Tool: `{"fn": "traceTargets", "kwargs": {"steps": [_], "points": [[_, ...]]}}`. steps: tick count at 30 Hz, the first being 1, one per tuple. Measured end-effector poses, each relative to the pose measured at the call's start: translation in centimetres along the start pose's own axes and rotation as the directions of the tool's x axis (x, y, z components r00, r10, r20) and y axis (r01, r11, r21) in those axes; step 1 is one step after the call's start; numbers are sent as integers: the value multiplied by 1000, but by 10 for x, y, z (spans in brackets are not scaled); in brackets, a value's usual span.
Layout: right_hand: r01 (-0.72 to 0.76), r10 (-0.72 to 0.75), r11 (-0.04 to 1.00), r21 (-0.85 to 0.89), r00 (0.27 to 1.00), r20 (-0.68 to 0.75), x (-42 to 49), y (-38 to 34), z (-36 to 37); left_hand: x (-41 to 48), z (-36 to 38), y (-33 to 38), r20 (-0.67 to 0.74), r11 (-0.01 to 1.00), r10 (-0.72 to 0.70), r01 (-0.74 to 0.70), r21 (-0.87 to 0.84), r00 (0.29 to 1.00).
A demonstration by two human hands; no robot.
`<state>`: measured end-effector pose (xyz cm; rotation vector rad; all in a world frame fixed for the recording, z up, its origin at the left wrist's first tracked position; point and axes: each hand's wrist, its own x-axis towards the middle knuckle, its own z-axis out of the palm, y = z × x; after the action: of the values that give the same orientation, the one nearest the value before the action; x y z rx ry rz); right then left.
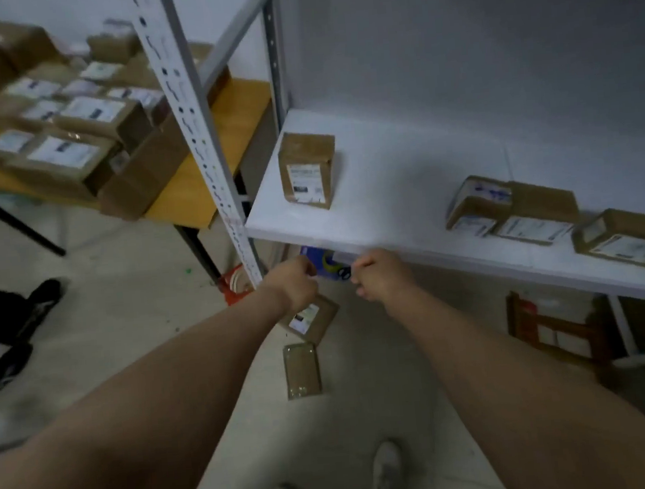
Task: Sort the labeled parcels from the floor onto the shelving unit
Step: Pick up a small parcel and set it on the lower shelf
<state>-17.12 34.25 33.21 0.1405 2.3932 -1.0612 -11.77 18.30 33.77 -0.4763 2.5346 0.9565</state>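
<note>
My left hand [295,281] and my right hand [380,274] reach forward and down, side by side, just below the front edge of the white shelf [384,168]. Both have curled fingers and I see nothing in either. A small brown labeled parcel [314,319] lies tilted on the floor, partly hidden under my left wrist. A second flat brown parcel [302,371] lies nearer to me, with no label showing. On the shelf, one labeled parcel [308,171] stands upright at the left. Several flat labeled parcels [537,221] lie at the right.
The perforated shelf post [202,137] rises left of my hands. An orange table [191,193] piled with labeled boxes stands at the left. Another person's dark shoes [41,304] are on the floor there. A wooden chair [555,333] sits under the shelf.
</note>
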Motion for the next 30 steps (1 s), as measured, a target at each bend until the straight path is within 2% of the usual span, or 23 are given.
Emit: {"fn": "traceTargets", "kwargs": {"steps": [5,11,17,20,25,30], "points": [[-152,135,987,61,966,222,36,63,82,21,67,-89,108,951,-259,273,-145,960],[-298,267,953,48,907,326,101,156,174,59,168,-191,229,743,-488,539,-396,842],[-344,321,939,2,877,358,185,262,273,121,299,-289,222,621,-590,613,-489,776],[-338,329,940,-51,852,408,232,314,321,162,361,-331,236,593,-608,631,-500,758],[-317,337,941,-115,868,365,301,382,391,242,436,-396,186,555,-653,631,-543,734],[-366,352,930,-31,863,363,354,432,441,304,485,-447,192,425,-701,618,-661,687]]}}
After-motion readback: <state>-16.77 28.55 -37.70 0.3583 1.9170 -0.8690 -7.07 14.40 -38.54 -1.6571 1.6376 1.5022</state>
